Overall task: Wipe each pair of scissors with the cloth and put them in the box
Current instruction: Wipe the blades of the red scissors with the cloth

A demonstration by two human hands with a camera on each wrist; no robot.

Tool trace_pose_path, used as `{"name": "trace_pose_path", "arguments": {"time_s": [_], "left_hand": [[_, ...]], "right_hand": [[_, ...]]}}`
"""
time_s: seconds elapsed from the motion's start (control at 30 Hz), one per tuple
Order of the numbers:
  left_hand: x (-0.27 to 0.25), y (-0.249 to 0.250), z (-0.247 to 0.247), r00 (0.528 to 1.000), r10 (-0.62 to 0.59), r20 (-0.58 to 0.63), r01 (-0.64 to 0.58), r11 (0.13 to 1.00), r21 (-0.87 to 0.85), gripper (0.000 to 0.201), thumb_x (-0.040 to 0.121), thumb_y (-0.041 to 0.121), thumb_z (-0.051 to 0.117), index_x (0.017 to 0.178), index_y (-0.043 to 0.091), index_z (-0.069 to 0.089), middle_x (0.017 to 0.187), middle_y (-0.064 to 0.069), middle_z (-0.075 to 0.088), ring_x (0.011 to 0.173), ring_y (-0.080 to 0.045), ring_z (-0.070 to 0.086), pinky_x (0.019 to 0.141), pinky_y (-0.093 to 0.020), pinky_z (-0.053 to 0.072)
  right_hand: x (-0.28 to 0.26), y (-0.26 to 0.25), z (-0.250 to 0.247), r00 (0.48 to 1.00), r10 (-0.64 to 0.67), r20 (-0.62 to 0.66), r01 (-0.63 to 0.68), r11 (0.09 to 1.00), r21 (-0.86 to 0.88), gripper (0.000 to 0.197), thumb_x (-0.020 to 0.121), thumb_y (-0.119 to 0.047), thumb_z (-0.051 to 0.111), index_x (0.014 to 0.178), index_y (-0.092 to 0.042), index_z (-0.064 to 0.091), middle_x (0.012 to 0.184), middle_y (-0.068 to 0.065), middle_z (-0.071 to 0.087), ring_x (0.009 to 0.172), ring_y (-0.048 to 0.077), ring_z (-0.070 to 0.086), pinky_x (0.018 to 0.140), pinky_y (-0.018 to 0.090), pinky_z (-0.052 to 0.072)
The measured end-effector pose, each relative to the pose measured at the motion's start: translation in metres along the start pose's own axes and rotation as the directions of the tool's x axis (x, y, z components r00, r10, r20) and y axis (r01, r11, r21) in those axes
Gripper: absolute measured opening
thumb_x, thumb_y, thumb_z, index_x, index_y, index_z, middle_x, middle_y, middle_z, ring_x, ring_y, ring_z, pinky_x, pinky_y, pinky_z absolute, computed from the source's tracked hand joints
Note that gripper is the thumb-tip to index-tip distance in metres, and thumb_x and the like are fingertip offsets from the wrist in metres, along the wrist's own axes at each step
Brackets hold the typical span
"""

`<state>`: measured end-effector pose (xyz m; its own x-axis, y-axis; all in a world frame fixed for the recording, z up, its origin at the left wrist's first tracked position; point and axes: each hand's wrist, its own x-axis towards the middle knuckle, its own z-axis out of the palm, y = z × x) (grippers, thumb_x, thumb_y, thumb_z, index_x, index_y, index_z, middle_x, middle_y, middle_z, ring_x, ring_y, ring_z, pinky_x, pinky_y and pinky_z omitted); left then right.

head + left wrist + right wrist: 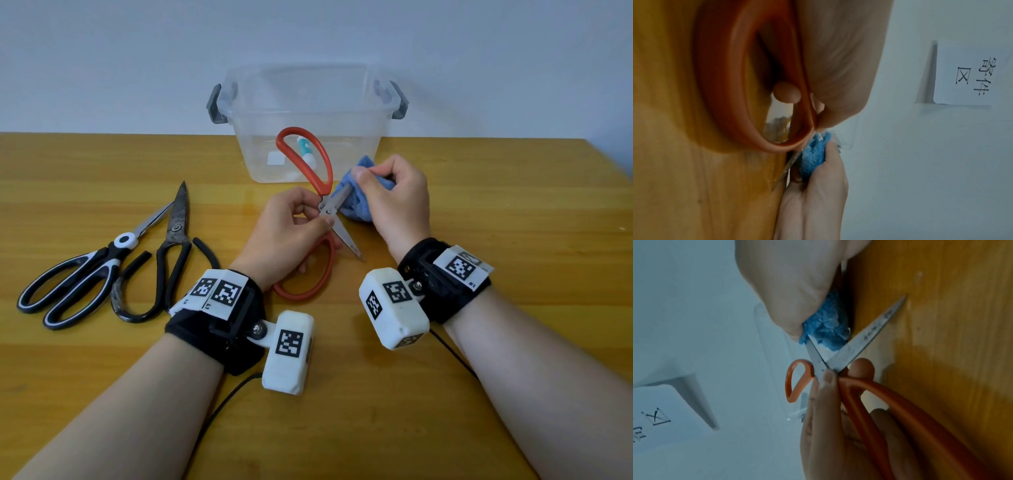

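Observation:
My left hand [291, 226] grips red-handled scissors [323, 192] near their pivot, the blades spread wide. In the left wrist view one red handle loop [725, 91] fills the frame. My right hand [394, 195] holds a bunched blue cloth [356, 202] pinched round the far blade [813, 350]; the near blade [869, 337] points out bare over the table. A clear plastic box [308, 102] with grey latches stands behind, with a small teal-and-white item [305, 147] inside. Two more pairs lie at left: black-and-white scissors [85, 274] and dark all-metal shears [171, 253].
The wooden table [479, 212] runs to a pale wall behind the box. A paper sheet with printed characters [970, 76] hangs on the wall. Black cables [222, 404] trail from both wrist cameras toward the table's near edge.

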<state>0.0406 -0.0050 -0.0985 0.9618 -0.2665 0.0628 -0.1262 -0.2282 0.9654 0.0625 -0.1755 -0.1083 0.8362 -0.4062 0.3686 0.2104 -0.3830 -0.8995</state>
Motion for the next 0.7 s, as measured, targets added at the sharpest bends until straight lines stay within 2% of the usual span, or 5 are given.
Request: {"name": "trace_pose_path", "arguments": {"time_s": [0.07, 0.23, 0.4, 0.53, 0.7], "left_hand": [[0.001, 0.0, 0.0, 1.0, 0.007, -0.015, -0.007, 1.0, 0.003, 0.01, 0.1, 0.009, 0.063, 0.107, 0.003, 0.057, 0.084, -0.012, 0.074, 0.033, -0.015, 0.05, 0.031, -0.022, 0.036], [0.002, -0.001, -0.001, 0.999, 0.019, -0.035, -0.019, 1.0, -0.01, 0.015, 0.1, 0.007, 0.064, 0.109, -0.003, 0.057, 0.097, -0.027, 0.068, 0.033, -0.009, 0.051, 0.031, -0.021, 0.036], [-0.002, 0.001, 0.0, 1.0, 0.013, 0.003, -0.013, 1.0, -0.019, 0.014, 0.1, 0.007, 0.064, 0.107, 0.0, 0.055, 0.084, -0.008, 0.07, 0.038, -0.022, 0.058, 0.031, -0.022, 0.037], [-0.003, 0.005, 0.001, 1.0, 0.013, 0.01, -0.012, 0.999, -0.032, 0.011, 0.101, 0.005, 0.061, 0.104, 0.004, 0.051, 0.082, -0.02, 0.075, 0.029, -0.011, 0.047, 0.03, -0.02, 0.033], [0.0, 0.002, 0.001, 0.998, -0.019, -0.052, 0.017, 0.999, -0.034, 0.011, 0.101, 0.007, 0.061, 0.106, 0.003, 0.052, 0.083, -0.015, 0.072, 0.029, -0.01, 0.047, 0.031, -0.02, 0.033]], "right_hand": [[0.0, -0.001, -0.001, 0.999, 0.015, -0.028, -0.013, 0.997, 0.071, 0.023, 0.088, -0.022, 0.075, 0.074, -0.016, 0.059, 0.072, -0.006, 0.058, 0.067, 0.003, 0.055, 0.062, 0.021, 0.049], [-0.011, -0.007, 0.002, 0.947, -0.1, 0.305, 0.093, 0.995, 0.038, 0.021, 0.083, -0.022, 0.081, 0.073, -0.01, 0.067, 0.076, 0.005, 0.069, 0.07, 0.007, 0.06, 0.067, 0.026, 0.049], [0.003, 0.002, 0.0, 0.999, 0.034, 0.029, -0.035, 0.999, 0.008, 0.021, 0.09, -0.026, 0.073, 0.081, -0.013, 0.059, 0.076, -0.004, 0.059, 0.067, 0.002, 0.054, 0.062, 0.022, 0.047], [0.01, 0.003, -0.002, 0.971, 0.219, -0.097, -0.197, 0.961, 0.196, 0.014, 0.093, -0.028, 0.07, 0.088, -0.017, 0.062, 0.084, -0.003, 0.067, 0.077, 0.009, 0.067, 0.074, 0.036, 0.059], [0.006, -0.001, -0.002, 0.989, 0.142, 0.032, -0.146, 0.947, 0.285, 0.009, 0.085, -0.024, 0.079, 0.081, -0.02, 0.073, 0.082, -0.004, 0.073, 0.08, 0.008, 0.069, 0.073, 0.029, 0.057]]}}
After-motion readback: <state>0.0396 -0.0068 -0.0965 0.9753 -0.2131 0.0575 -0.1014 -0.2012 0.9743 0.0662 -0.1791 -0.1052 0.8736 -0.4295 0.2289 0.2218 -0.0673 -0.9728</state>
